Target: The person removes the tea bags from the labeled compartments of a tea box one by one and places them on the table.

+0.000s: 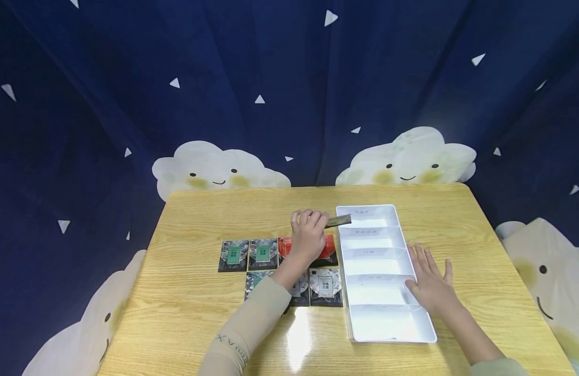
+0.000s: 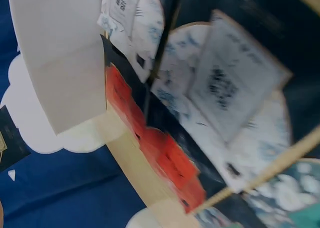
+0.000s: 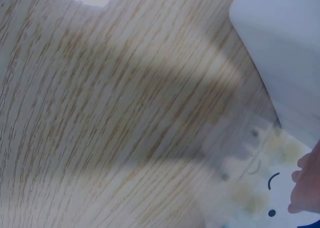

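My left hand [image 1: 309, 235] pinches a dark flat sachet [image 1: 338, 221], seen almost edge-on above the upper left rim of the white divided tray [image 1: 347, 292]. A corner of that sachet [image 2: 11, 140] shows at the edge of the left wrist view. Beneath the hand and forearm lie red sachets [image 1: 328, 250], partly hidden. My right hand [image 1: 429, 279] lies with fingers spread beside the tray's right side, its thumb at the rim. In the right wrist view only part of the right hand [image 3: 307, 183] shows.
Sachets with green labels [image 1: 233, 256] lie left of the red ones. A nearer row holds another green one [image 1: 255, 278] and grey-labelled ones [image 1: 325, 287]. The tray has several compartments with faint writing on the dividers. A dark blue curtain [image 1: 289, 62] hangs behind the wooden table [image 1: 190, 292].
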`<action>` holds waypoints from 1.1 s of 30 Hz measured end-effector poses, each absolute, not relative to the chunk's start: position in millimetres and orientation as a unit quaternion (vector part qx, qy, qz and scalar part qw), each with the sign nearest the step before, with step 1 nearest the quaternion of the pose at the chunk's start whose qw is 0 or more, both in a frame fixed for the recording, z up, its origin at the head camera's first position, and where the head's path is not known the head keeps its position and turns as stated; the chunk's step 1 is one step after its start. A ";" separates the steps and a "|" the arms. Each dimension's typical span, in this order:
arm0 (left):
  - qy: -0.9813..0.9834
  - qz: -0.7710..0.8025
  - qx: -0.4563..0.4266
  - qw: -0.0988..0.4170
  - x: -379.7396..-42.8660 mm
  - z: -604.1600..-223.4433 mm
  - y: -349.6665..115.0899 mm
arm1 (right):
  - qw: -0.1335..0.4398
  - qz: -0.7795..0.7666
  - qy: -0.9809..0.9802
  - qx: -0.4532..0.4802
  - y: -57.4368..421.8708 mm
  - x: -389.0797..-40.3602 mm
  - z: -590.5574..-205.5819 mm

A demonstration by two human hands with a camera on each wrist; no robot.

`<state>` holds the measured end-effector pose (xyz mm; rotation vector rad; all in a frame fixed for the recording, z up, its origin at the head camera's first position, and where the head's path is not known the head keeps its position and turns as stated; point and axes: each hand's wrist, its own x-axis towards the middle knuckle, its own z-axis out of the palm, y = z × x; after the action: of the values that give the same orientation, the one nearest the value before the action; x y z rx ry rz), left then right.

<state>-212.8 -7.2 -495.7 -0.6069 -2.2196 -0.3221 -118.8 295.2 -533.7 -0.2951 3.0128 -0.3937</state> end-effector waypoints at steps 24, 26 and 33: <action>-0.886 -0.138 -0.214 0.387 -164.5 -506.6 -133.9 | 0.042 -0.137 0.985 -0.099 295.9 -118.4 -534.0; -0.891 -0.142 -0.209 0.378 -160.0 -509.0 -145.0 | 0.042 -0.137 0.985 -0.099 295.5 -118.0 -534.2; -0.907 -0.146 -0.185 0.350 -143.4 -523.1 -180.6 | 0.042 -0.138 0.985 -0.098 295.5 -118.4 -533.6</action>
<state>-143.4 -180.6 -523.1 -0.4795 -2.3482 -0.3777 -118.4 295.5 -533.6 -0.2989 3.0133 -0.4219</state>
